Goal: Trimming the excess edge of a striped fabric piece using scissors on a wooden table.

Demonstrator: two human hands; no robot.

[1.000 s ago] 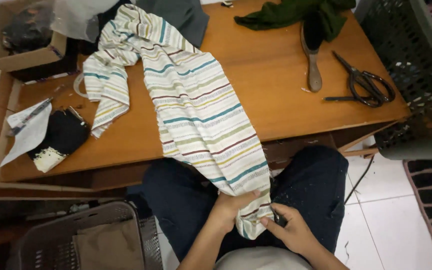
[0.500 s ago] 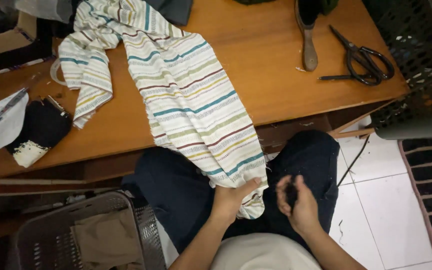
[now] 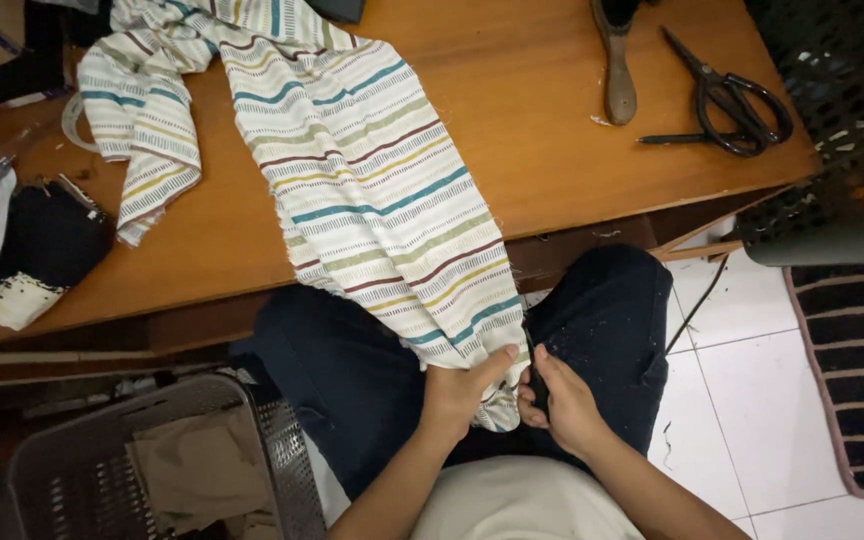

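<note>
Presently: striped cloth [image 3: 372, 190] draped from wooden table [image 3: 552, 110] into lap. Left hand [image 3: 459, 388] pinches cloth's lower edge; right hand [image 3: 564, 405] closed on small dark tool, kind unclear. Trimming at edge appears in hand; next move needs cloth kept taut. Scissors [image 3: 727, 100] lie unused, well apart.

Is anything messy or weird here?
A bit. The striped cloth lies crumpled and hangs off the table into the lap, where the left hand and right hand pinch its end. Its edge looks frayed. The scissors sit near the table's corner.
</note>
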